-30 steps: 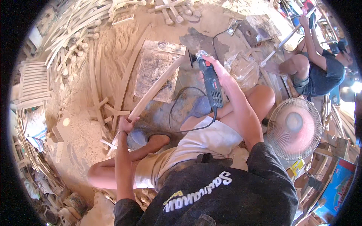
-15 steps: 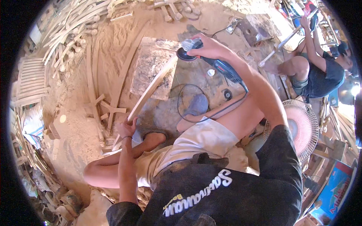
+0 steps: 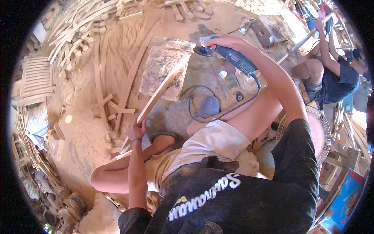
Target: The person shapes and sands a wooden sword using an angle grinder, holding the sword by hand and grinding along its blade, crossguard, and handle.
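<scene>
A long, slightly curved wooden strip [image 3: 161, 89] slants up across the work area. Near its lower end my left hand [image 3: 136, 130] is wrapped round it. Above and to the right, my right hand [image 3: 230, 41] grips the head end of an angle grinder [image 3: 237, 61], whose dark round disc [image 3: 203, 51] sits right beside the strip's upper end; I cannot tell whether they touch. Under the strip's upper part lies a worn, dusty board [image 3: 156, 62]. The grinder's dark cord [image 3: 254, 95] runs down from its rear and over my leg.
A cross-shaped wooden piece [image 3: 117, 109] and long slats lie on the dusty ground at left. Curved sticks [image 3: 78, 29] are piled at the far left. A grey rounded object [image 3: 208, 107] sits by my leg, a caged fan [image 3: 311, 132] at right. Another person [image 3: 335, 74] works at far right.
The grinder and my right hand have moved right and a little up, its body turning slightly. The strip's upper end and my left hand have shifted slightly right too.
</scene>
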The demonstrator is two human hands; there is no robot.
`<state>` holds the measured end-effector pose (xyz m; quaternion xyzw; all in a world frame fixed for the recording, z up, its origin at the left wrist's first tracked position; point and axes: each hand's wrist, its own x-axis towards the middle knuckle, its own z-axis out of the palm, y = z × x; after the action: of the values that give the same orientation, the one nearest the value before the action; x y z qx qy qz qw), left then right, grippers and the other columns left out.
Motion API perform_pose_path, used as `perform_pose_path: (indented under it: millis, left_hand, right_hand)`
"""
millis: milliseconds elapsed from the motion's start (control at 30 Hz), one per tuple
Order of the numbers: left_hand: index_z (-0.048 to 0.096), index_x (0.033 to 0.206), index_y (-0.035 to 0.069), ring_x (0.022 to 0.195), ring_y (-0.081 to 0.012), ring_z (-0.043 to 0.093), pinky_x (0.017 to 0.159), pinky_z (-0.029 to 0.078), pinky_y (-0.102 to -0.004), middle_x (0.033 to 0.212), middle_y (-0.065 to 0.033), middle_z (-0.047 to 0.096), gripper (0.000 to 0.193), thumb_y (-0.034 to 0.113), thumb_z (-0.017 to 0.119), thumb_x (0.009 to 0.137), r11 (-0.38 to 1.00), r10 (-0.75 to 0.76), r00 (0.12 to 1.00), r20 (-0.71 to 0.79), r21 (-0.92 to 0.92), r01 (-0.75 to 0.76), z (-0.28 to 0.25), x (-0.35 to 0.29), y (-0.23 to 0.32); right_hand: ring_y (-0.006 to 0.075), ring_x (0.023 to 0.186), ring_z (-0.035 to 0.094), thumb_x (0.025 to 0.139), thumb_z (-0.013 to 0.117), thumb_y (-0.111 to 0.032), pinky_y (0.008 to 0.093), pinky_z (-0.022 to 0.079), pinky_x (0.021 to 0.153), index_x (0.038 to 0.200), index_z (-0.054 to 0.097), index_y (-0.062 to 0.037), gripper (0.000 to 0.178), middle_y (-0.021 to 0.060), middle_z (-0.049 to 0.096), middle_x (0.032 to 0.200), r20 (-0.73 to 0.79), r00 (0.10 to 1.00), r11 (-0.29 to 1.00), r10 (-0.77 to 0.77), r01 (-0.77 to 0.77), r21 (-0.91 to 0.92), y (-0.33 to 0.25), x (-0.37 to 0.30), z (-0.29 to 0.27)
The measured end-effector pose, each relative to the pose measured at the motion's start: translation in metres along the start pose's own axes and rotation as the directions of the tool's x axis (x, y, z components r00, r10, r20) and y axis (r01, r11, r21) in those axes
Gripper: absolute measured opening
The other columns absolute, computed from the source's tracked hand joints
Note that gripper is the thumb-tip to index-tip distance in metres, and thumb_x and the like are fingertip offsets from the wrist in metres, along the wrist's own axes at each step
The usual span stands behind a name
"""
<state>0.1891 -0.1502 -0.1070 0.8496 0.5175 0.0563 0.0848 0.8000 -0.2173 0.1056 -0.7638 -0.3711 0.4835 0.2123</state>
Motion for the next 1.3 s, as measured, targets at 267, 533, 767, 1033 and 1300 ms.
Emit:
perform_pose_path:
  millis: [267, 533, 767, 1033, 1300]
  left_hand:
    - [0.082, 0.099, 0.014, 0.075, -0.0441, 0.075, 0.068, 0.06, -0.0551, 0.076, -0.02, 0.075, 0.064, 0.076, 0.075, 0.086, 0.999, -0.048, 0.999, 0.011, 0.017, 0.048, 0.001, 0.005, -0.006]
    - [0.084, 0.102, 0.006, 0.066, -0.0272, 0.076, 0.064, 0.059, -0.0442, 0.071, -0.0121, 0.075, 0.068, 0.071, 0.084, 0.081, 0.943, 0.044, 0.933, 0.358, -0.322, 0.079, 0.005, 0.058, -0.049]
    - [0.082, 0.104, 0.002, 0.054, -0.0091, 0.063, 0.052, 0.05, -0.0304, 0.067, -0.0019, 0.07, 0.046, 0.045, 0.089, 0.09, 0.8, 0.074, 0.803, 0.591, -0.517, 0.306, 0.007, 0.075, -0.053]
    - [0.08, 0.112, 0.0, 0.074, -0.0225, 0.076, 0.066, 0.06, -0.0374, 0.088, -0.0123, 0.08, 0.062, 0.052, 0.092, 0.082, 0.882, 0.141, 0.846, 0.513, -0.454, 0.129, -0.012, 0.07, -0.084]
    - [0.081, 0.101, 0.002, 0.066, -0.0132, 0.065, 0.059, 0.052, -0.0345, 0.07, -0.0019, 0.068, 0.051, 0.052, 0.083, 0.094, 0.902, -0.181, 0.982, 0.061, -0.386, 0.191, -0.186, 0.153, -0.053]
  right_hand:
    - [0.0091, 0.063, 0.054, 0.087, 0.082, -0.059, 0.0301, 0.044, 0.053, 0.076, 0.058, -0.0169, 0.05, -0.0029, 0.059, 0.076, 0.062, 0.997, 0.997, 0.038, -0.042, 0.067, -0.022, -0.001, 0.015]
    - [0.0162, 0.064, 0.064, 0.087, 0.085, -0.056, 0.0327, 0.049, 0.055, 0.094, 0.069, -0.01, 0.049, 0.0037, 0.063, 0.078, -0.218, 0.965, 0.841, 0.146, -0.005, 0.541, 0.052, -0.041, 0.009]
    - [0.0232, 0.056, 0.067, 0.095, 0.079, -0.049, 0.0379, 0.058, 0.054, 0.103, 0.068, -0.0077, 0.044, 0.0092, 0.069, 0.076, -0.181, 0.955, 0.334, 0.234, 0.096, 0.938, 0.062, -0.103, 0.044]
    - [0.0263, 0.065, 0.07, 0.096, 0.078, -0.045, 0.0413, 0.06, 0.058, 0.107, 0.066, -0.0068, 0.042, 0.0122, 0.068, 0.081, -0.154, 0.981, 0.106, 0.121, 0.142, 0.984, 0.064, -0.115, 0.073]
    - [0.0294, 0.076, 0.071, 0.095, 0.077, -0.044, 0.0436, 0.063, 0.067, 0.121, 0.056, -0.0007, 0.054, 0.0154, 0.067, 0.09, -0.422, 0.896, 0.27, 0.136, 0.376, 0.886, 0.055, -0.114, 0.062]
